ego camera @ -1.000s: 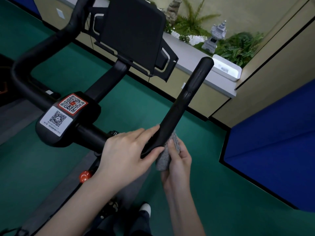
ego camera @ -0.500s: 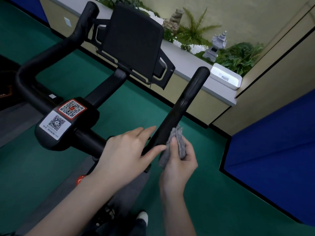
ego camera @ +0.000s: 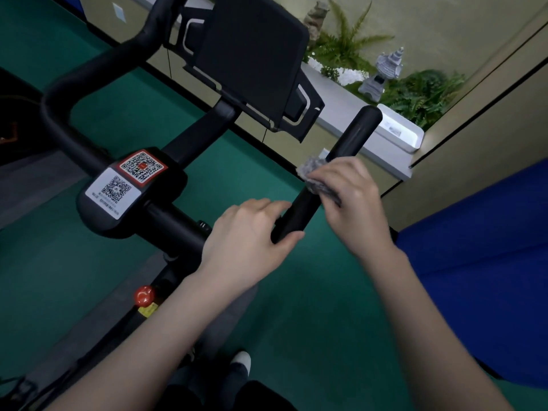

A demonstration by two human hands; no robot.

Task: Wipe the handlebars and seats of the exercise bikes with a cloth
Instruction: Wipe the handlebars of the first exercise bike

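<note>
At the left edge of my view the left horn (ego camera: 98,69) of the handlebars (ego camera: 178,223) curves up and away, with neither hand on it; inward sits the centre clamp (ego camera: 130,191) with its two code stickers, the black screen holder (ego camera: 252,54) above it and a red knob (ego camera: 143,294) on the frame below. Next comes my left hand (ego camera: 246,241), fingers over and thumb under the near end of the right horn (ego camera: 355,134), clamped on it to steady the bike. Just beyond, my right hand (ego camera: 353,197) pinches the grey cloth (ego camera: 311,170) against the middle of that same horn, fingers curled over the bunched wad, and the horn's far end stands bare above it. Past that, a white tray (ego camera: 400,132) rests on the ledge. I judge the wad small for the job: pushed hard toward the rounded tip it could slip from my pinch and drop to the green floor, and a pass along the top alone would miss the underside. The patch under my left hand stays dirty unless I shift that grip. The seat is out of view, the horn's underside is hidden, my palm covers most of the cloth, the sticker print is too small to read, and a dark shape at the far left is cut off
</note>
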